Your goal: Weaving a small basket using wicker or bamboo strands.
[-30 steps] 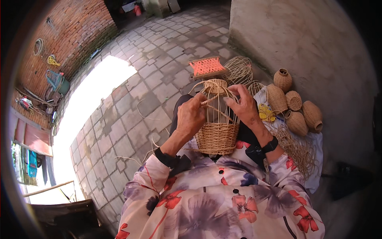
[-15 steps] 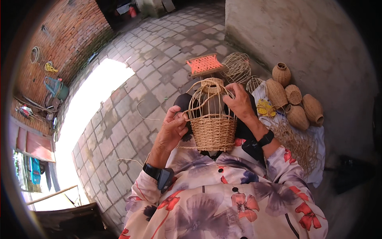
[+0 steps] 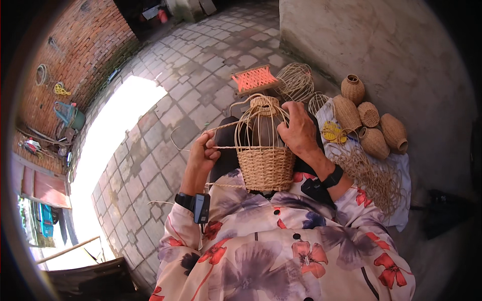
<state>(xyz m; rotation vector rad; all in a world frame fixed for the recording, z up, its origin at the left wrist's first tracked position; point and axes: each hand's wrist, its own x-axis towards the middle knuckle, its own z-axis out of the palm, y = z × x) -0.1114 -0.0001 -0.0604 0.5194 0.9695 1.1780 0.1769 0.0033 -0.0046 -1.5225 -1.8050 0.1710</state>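
Note:
A half-woven basket (image 3: 265, 169) stands upright on my lap, its lower part densely woven, with bare vertical ribs rising to a narrow woven ring (image 3: 264, 104) at the top. My left hand (image 3: 203, 154) is out to the basket's left, fingers pinched on twisted natural cord (image 3: 225, 147) that stretches to the ribs. My right hand (image 3: 297, 129) grips the upper right ribs, thumb bent against them; whether cord is also held there, I cannot tell. Loose strands cross over the top of the ribs.
An orange-woven wooden stool (image 3: 255, 79) and loose wicker frames (image 3: 293, 82) lie ahead. At right, several woven jars (image 3: 350, 113), a yellow object (image 3: 332, 131) and tangled cord (image 3: 372, 178) rest on white cloth (image 3: 400, 188) beside a plastered wall (image 3: 361, 45). A brick wall (image 3: 83, 45) stands left.
My left hand has moved leftward and away from the basket, drawing cord taut. My right hand stays at the upper right ribs, shifted slightly. The view has shifted a little.

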